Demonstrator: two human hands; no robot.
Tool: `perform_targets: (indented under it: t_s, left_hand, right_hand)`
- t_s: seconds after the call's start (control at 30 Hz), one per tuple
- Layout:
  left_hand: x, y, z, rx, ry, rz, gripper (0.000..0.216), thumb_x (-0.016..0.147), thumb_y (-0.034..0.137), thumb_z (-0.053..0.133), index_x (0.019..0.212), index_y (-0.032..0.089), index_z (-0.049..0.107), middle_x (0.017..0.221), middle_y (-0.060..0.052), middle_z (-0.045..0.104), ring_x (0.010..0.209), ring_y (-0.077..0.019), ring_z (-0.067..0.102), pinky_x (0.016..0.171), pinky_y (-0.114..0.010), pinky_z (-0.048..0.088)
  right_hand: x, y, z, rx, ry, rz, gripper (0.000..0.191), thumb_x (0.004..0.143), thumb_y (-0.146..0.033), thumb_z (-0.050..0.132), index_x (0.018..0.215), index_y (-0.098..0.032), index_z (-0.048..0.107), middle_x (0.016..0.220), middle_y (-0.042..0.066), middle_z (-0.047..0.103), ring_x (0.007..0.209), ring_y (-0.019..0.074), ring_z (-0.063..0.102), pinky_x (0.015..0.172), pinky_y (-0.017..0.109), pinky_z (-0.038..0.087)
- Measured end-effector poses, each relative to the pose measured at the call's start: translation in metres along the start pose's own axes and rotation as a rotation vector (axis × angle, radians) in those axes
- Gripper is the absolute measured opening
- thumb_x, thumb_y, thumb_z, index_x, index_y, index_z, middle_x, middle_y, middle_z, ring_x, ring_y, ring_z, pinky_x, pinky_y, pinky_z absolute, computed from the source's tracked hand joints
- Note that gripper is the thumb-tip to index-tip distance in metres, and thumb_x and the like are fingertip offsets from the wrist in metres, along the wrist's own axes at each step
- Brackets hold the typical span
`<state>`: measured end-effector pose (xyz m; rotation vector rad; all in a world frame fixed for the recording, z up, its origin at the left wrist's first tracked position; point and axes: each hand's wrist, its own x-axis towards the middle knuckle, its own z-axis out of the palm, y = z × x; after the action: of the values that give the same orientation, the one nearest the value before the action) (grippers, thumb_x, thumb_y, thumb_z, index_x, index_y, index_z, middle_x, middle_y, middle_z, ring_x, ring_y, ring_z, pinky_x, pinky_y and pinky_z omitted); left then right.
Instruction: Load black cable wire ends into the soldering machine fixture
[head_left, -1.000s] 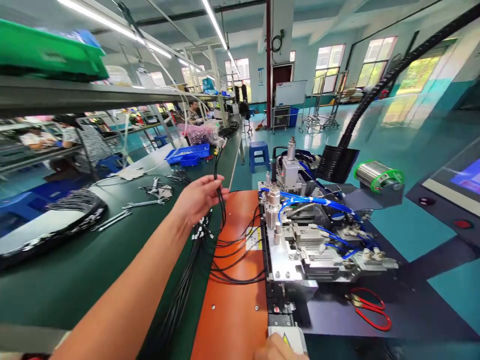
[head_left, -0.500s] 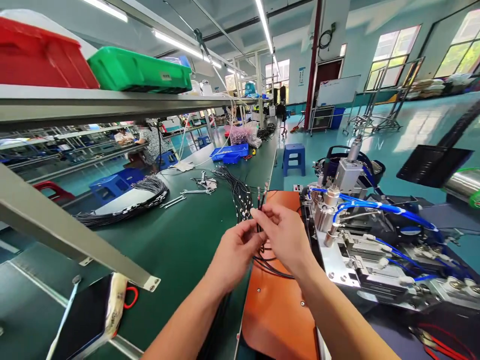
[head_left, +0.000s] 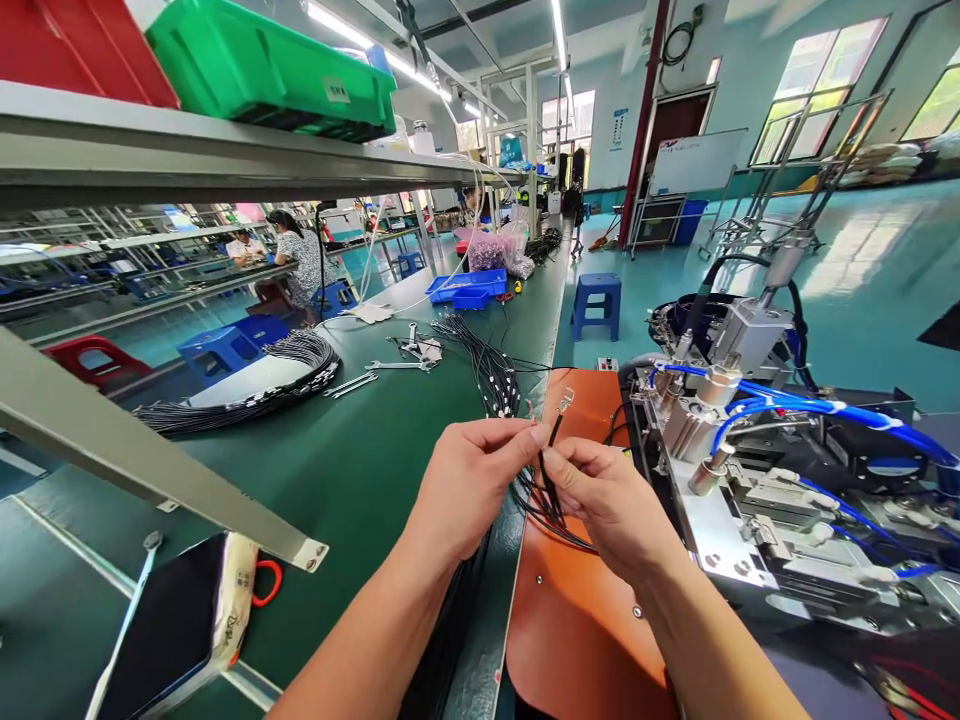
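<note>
Both my hands meet over the left edge of an orange plate (head_left: 574, 600). My left hand (head_left: 480, 480) pinches a thin wire end whose bare tip pokes up above the fingers. In my right hand (head_left: 604, 500) is a black cable (head_left: 553, 495), closed between thumb and fingers, with a metal terminal (head_left: 565, 400) standing up at its end. More black cable loops down beneath the hands onto the plate. Just beyond them a bundle of black cables (head_left: 491, 370) with white tips lies on the green bench (head_left: 360, 480).
A machine with metal cylinders (head_left: 694, 420) and blue air hoses (head_left: 825, 405) stands at the right. Wrenches (head_left: 401, 365), a coiled cable bundle (head_left: 300, 375) and a blue tray (head_left: 469, 287) lie on the bench. A shelf post (head_left: 150, 450) slants across the left; co-workers sit beyond.
My right hand has dropped lower and turned beside the left, and the cable ends have spread apart. The camera view has tilted downward and shifted left.
</note>
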<state>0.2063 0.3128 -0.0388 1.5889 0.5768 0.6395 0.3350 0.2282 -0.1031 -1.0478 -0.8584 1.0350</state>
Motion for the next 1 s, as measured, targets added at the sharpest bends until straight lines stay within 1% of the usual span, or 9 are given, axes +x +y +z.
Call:
perform_targets:
  t_s: [0.1, 0.17, 0.2, 0.3, 0.43, 0.63, 0.77, 1.0]
  left_hand:
    - [0.002, 0.000, -0.004, 0.024, 0.049, 0.043, 0.040, 0.084, 0.049, 0.065, 0.091, 0.009, 0.071, 0.090, -0.008, 0.063, 0.082, -0.0110, 0.056, 0.077, -0.020, 0.047]
    - [0.004, 0.000, -0.005, 0.009, 0.041, 0.054, 0.038, 0.085, 0.047, 0.065, 0.089, 0.009, 0.071, 0.088, -0.008, 0.063, 0.079, -0.0094, 0.056, 0.076, -0.019, 0.047]
    - [0.004, 0.001, -0.004, -0.013, 0.031, 0.051, 0.037, 0.084, 0.045, 0.066, 0.090, 0.009, 0.071, 0.086, -0.007, 0.063, 0.077, -0.0084, 0.055, 0.073, -0.018, 0.047]
    - [0.006, 0.000, -0.001, -0.089, -0.004, 0.023, 0.032, 0.082, 0.040, 0.070, 0.089, 0.008, 0.070, 0.079, -0.006, 0.061, 0.070, -0.0061, 0.054, 0.066, -0.014, 0.046]
    - [0.009, -0.004, 0.001, -0.145, -0.015, -0.005, 0.030, 0.080, 0.037, 0.072, 0.089, 0.008, 0.069, 0.077, -0.006, 0.061, 0.067, -0.0059, 0.055, 0.065, -0.014, 0.046]
    - [0.013, -0.010, 0.002, -0.082, 0.016, -0.008, 0.037, 0.082, 0.043, 0.070, 0.089, 0.007, 0.068, 0.076, -0.007, 0.061, 0.067, -0.0066, 0.054, 0.064, -0.015, 0.046]
    - [0.013, -0.010, 0.003, -0.068, 0.031, -0.025, 0.038, 0.083, 0.045, 0.068, 0.087, 0.007, 0.066, 0.074, -0.007, 0.060, 0.066, -0.0065, 0.053, 0.064, -0.015, 0.045]
    - [0.013, -0.012, 0.003, -0.012, 0.086, -0.049, 0.045, 0.081, 0.051, 0.068, 0.086, 0.007, 0.065, 0.076, -0.008, 0.061, 0.067, -0.0081, 0.052, 0.065, -0.019, 0.044]
  right_hand:
    - [-0.004, -0.003, -0.001, -0.160, 0.070, -0.069, 0.053, 0.090, -0.057, 0.065, 0.091, -0.004, 0.060, 0.075, 0.006, 0.049, 0.063, 0.0035, 0.038, 0.054, 0.013, 0.030]
    - [-0.007, -0.005, -0.001, -0.268, 0.064, -0.122, 0.048, 0.094, -0.053, 0.060, 0.092, -0.005, 0.063, 0.082, 0.007, 0.053, 0.069, 0.0054, 0.044, 0.060, 0.013, 0.036]
    - [-0.008, -0.005, 0.000, -0.314, 0.057, -0.150, 0.046, 0.096, -0.051, 0.058, 0.092, -0.006, 0.064, 0.082, 0.007, 0.053, 0.071, 0.0059, 0.046, 0.062, 0.013, 0.037]
    - [-0.009, -0.005, 0.002, -0.406, 0.054, -0.204, 0.043, 0.100, -0.048, 0.052, 0.090, -0.007, 0.063, 0.077, 0.005, 0.051, 0.070, 0.0053, 0.045, 0.062, 0.013, 0.037]
    - [-0.010, -0.003, 0.003, -0.493, 0.062, -0.234, 0.042, 0.103, -0.046, 0.047, 0.091, -0.008, 0.061, 0.076, 0.005, 0.050, 0.071, 0.0053, 0.045, 0.061, 0.013, 0.036]
    - [-0.012, -0.004, 0.003, -0.569, 0.086, -0.261, 0.042, 0.105, -0.043, 0.043, 0.089, -0.008, 0.060, 0.072, 0.004, 0.047, 0.067, 0.0049, 0.043, 0.058, 0.013, 0.035]
    - [-0.012, -0.006, 0.005, -0.585, 0.085, -0.219, 0.043, 0.105, -0.044, 0.042, 0.091, -0.008, 0.060, 0.074, 0.004, 0.049, 0.068, 0.0054, 0.043, 0.060, 0.013, 0.035]
    - [-0.010, -0.007, 0.009, -0.612, 0.108, -0.225, 0.045, 0.104, -0.045, 0.042, 0.084, -0.007, 0.057, 0.072, 0.004, 0.046, 0.066, 0.0059, 0.039, 0.057, 0.013, 0.032]
